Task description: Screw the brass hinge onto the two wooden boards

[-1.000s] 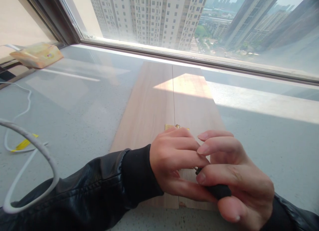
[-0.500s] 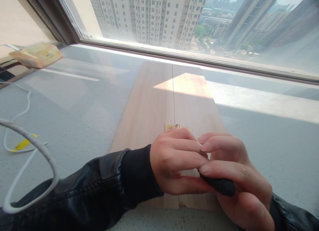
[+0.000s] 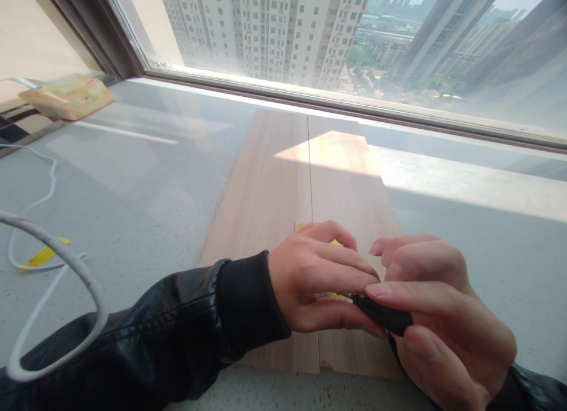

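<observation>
A stubby black handle (image 3: 385, 315) with a short bit of metal shaft looks like a screwdriver, its tip hidden under my left hand. My left hand (image 3: 310, 275) lies over the boards, thumb and fingers closed about the shaft end of the handle. From the right, my right hand (image 3: 447, 316) pinches the handle's other end between thumb and index finger; its other fingers are curled. Beneath my left hand, parts of a brass-coloured hinge (image 3: 301, 227) show at the seam between a left wooden board (image 3: 266, 180) and a right wooden board (image 3: 345, 192).
The boards lie side by side on a speckled pale sill (image 3: 168, 210) below a large window (image 3: 266, 33). A white cable (image 3: 84, 281) loops at the left, near a yellow tag (image 3: 44, 255). A tissue pack (image 3: 71, 98) sits at the far left corner.
My right hand has shifted right, and its upper fingers have drawn away from my left fingertips. The handle has turned slightly, and some metal shaft now shows.
</observation>
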Available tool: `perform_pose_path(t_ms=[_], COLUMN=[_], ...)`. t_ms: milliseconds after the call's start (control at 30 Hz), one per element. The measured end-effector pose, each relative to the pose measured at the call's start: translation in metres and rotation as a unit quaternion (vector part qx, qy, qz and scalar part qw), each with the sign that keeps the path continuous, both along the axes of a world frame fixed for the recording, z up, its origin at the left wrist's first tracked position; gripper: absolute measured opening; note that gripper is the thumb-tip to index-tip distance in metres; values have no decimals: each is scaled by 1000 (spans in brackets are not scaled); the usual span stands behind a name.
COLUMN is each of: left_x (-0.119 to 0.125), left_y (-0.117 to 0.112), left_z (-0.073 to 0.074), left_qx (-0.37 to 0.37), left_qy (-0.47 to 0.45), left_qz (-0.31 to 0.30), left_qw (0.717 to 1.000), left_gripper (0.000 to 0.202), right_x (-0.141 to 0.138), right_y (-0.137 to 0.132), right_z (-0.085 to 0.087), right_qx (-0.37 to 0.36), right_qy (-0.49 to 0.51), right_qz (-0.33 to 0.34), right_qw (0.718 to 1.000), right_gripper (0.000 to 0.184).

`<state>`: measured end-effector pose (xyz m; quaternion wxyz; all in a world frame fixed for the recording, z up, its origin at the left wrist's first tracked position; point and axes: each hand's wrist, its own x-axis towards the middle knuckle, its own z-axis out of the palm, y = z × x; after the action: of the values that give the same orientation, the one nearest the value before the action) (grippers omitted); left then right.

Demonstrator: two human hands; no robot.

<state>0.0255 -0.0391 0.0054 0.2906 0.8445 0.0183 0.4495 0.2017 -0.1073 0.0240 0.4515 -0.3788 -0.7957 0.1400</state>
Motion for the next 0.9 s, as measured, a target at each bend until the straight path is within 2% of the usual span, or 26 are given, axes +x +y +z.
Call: perform_pose_path(t_ms=[167, 333, 500, 633, 700, 800, 900], left_x=[-3, -3, 1, 3, 4, 3, 4], left_y=[2, 0, -6, -12, -15, -16, -15], left_z=[0, 4, 5, 7, 6, 5, 3], left_qx=[1, -7, -16, -27, -26, -32, -48], left_qy=[25, 53, -5, -44, -49, -53, -64], left_qz=[-34, -58, 55, 126, 140, 126, 119], left_qw=[999, 997, 998, 991, 989, 990, 990], left_gripper=[15, 23, 28, 26, 24, 22, 21], right_x=[-10, -12, -11, -18, -21, -21, -18], right_y=[6, 9, 8, 6, 4, 2, 3], right_z=[9, 9, 10, 9, 9, 9, 8], right_qx=[20, 47, 62, 72, 71, 47, 26], right_qy=[24, 34, 19, 67, 64, 48, 59], right_qz=[57, 68, 70, 1, -18, -27, -15], right_qw=[998, 996, 995, 995, 995, 997, 998], right_gripper=[16, 15, 29, 26, 26, 27, 26])
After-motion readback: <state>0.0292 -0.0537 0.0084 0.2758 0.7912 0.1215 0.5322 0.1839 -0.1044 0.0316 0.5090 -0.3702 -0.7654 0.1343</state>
